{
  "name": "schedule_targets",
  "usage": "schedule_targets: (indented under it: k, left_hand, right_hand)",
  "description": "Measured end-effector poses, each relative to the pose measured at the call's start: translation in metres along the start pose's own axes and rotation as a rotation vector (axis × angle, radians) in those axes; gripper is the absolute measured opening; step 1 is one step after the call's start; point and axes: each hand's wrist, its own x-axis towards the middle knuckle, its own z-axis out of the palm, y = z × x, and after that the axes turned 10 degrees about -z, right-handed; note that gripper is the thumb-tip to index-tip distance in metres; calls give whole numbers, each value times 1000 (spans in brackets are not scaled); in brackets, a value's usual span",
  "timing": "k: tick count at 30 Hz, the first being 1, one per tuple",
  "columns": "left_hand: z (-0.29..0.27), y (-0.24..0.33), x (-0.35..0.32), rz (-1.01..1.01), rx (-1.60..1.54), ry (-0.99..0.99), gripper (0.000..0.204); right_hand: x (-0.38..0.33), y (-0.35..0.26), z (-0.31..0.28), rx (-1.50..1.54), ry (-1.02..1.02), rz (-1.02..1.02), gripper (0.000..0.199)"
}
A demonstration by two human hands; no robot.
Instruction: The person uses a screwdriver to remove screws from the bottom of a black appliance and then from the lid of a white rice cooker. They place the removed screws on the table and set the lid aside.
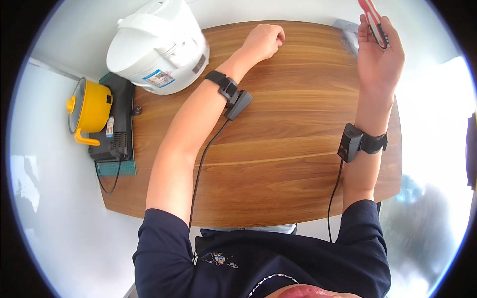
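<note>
While left hand (pixel 266 40) rests fisted on table (pixel 278 149), right hand (pixel 380 54) grips red-white object (pixel 373 21).

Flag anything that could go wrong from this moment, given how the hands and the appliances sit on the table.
The right hand holds a red and white object raised at the table's far edge; a slip could drop it off the table. The cable from the left wrist band trails across the wood and might snag. The yellow pot sits at the table's left end and could be knocked off.

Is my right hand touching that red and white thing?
Touching: the head view shows the right hand raised, its fingers wrapped around the red and white object.
</note>
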Motion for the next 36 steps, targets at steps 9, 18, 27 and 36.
schedule_targets:
  k: [9,18,27,36]
  left_hand:
    - [56,52,17,238,35,-207,7]
    - [60,51,16,313,26,-202,15]
    - [-10,58,-50,201,12,-110,22]
    - [-145,74,-136,86,-197,350,11]
  right_hand:
    - [-4,-22,24,-69,157,-159,18]
    - [2,-16,9,-10,28,-119,16]
    - [-17,-18,32,144,50,-224,21]
    - [-34,5,25,-185,-299,289,38]
